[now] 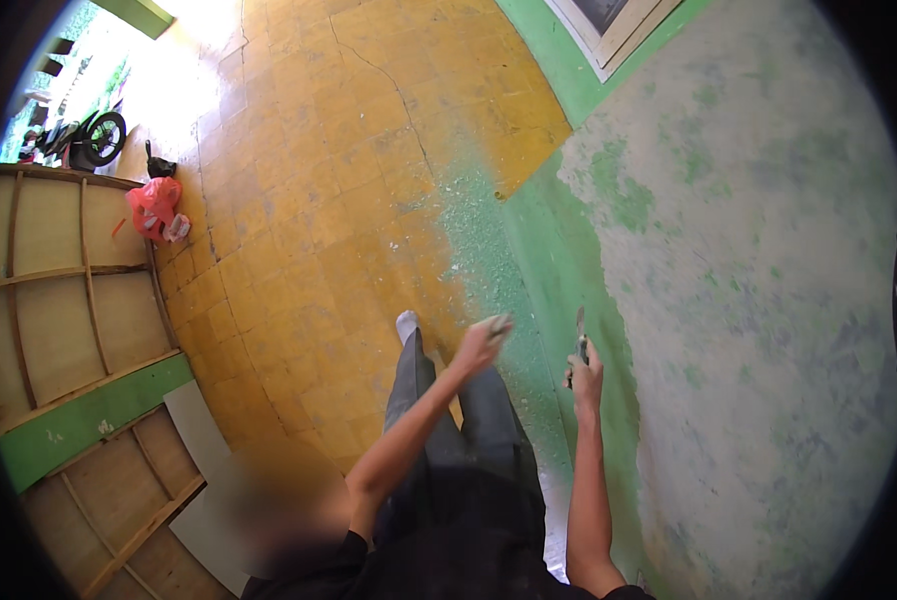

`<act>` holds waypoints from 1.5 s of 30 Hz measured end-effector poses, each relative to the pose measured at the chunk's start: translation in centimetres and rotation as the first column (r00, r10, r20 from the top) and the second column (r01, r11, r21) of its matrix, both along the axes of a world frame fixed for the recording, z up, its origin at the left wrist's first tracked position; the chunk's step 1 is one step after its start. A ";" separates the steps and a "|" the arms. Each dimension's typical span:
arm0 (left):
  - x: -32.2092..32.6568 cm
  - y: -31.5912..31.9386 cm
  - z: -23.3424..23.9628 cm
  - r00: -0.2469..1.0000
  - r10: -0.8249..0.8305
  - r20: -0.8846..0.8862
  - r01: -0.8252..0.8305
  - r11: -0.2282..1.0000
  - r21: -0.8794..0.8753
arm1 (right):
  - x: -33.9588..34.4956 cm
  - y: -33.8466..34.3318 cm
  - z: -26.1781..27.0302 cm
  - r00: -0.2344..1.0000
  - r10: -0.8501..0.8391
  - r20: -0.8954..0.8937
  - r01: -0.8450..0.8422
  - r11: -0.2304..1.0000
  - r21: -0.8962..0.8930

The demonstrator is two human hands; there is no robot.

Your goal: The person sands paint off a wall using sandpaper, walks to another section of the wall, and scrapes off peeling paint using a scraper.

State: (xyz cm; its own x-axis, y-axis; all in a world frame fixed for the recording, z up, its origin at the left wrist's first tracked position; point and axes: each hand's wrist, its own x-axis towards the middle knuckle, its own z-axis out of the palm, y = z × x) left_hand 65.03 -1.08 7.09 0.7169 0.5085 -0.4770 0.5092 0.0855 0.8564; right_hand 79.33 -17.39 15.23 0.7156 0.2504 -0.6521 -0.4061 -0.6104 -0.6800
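In my right hand [586,384] is a scraper [581,337] with a dark handle. Its narrow blade points away from me, close to the band of green paint [568,247] on the lower wall. My left hand [480,346] is raised in front of my legs, fingers curled around a small greyish object [500,325] too blurred to name. Above the green band, the wall [741,315] is bare grey with scattered green patches. Pale green paint flakes [482,232] and dust lie along the foot of the wall.
Yellow floor tiles [313,225] with long cracks spread ahead. A wood-framed panel partition [51,285] stands left, near a red plastic bag [154,206] and a black bag [162,166]. A motorcycle [92,140] is at the bright opening. A framed window [621,37] is far right.
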 end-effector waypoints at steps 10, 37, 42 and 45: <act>15.9 7.4 5.8 0.961 0.017 0.275 0.135 0.841 -0.525 | 4.4 14.4 3.2 0.966 -0.180 -0.186 0.237 0.903 0.359; 18.4 8.9 1.0 0.908 0.066 0.414 0.078 0.944 -0.320 | 2.8 18.5 -1.4 0.950 -0.312 0.014 0.286 0.890 0.356; 19.1 9.4 0.0 0.929 0.095 0.358 0.030 0.944 -0.328 | 3.5 19.1 -2.2 0.963 -0.270 -0.003 0.254 0.901 0.351; 18.5 8.3 0.3 0.872 0.137 0.469 0.031 0.943 -0.333 | 3.1 18.8 -1.6 0.938 -0.343 0.057 0.299 0.878 0.373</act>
State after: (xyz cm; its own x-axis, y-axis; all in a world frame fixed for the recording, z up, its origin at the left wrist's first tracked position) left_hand 83.55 7.26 7.44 0.8738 0.4323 -0.2228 0.0287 0.4114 0.9110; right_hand 82.42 1.36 13.62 0.8617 0.1918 -0.4698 -0.4421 -0.1705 -0.8806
